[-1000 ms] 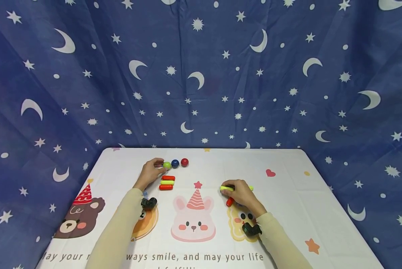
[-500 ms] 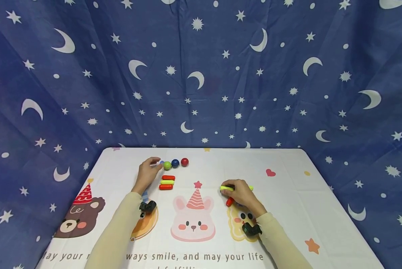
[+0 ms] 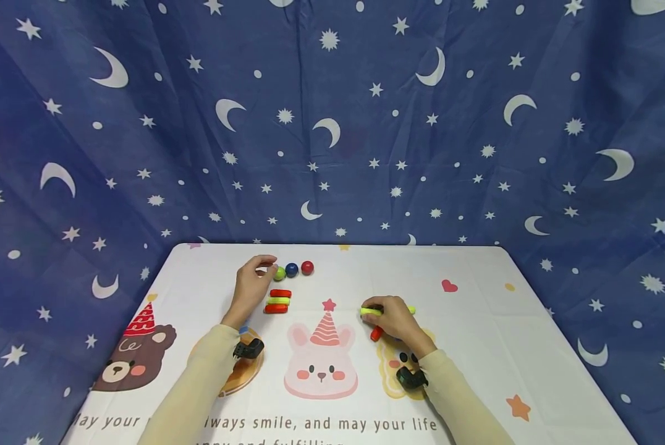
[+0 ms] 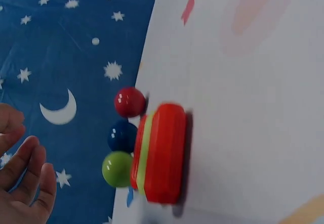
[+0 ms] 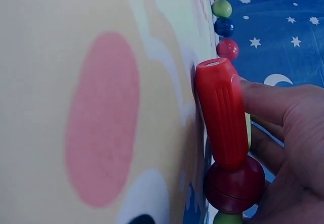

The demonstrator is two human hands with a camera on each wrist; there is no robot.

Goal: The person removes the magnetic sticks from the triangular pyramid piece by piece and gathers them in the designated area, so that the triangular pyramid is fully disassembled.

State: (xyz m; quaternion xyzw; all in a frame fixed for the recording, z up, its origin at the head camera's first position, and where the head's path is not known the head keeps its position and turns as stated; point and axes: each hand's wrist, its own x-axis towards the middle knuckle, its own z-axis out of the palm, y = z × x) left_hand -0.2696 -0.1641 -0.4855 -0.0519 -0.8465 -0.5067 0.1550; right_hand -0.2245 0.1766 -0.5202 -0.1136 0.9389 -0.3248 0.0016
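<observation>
In the head view the left hand (image 3: 251,287) is beside and just above the green ball (image 3: 279,274), in line with a blue ball (image 3: 292,269) and a red ball (image 3: 307,267). The left wrist view shows that hand (image 4: 25,178) with loosely bent fingers, nothing visible between them. The right hand (image 3: 395,317) grips a yellow-green stick (image 3: 371,311) by the table surface. A red stick (image 3: 376,334) lies under it. From the right wrist, this red stick (image 5: 223,115) touches a dark red ball (image 5: 234,183), with a green piece (image 5: 228,218) below; fingers partly hide the yellow-green stick.
Two red sticks (image 3: 280,293) with a yellow-green one (image 3: 279,301) between them lie in front of the ball row. The white cloth (image 3: 477,334) has printed animals and lettering. A blue curtain (image 3: 332,123) with moons and stars stands behind the table.
The left hand has drawn back from the green ball, then come up beside it again, raised. The right hand has shifted slightly left, together with the yellow-green and red pieces.
</observation>
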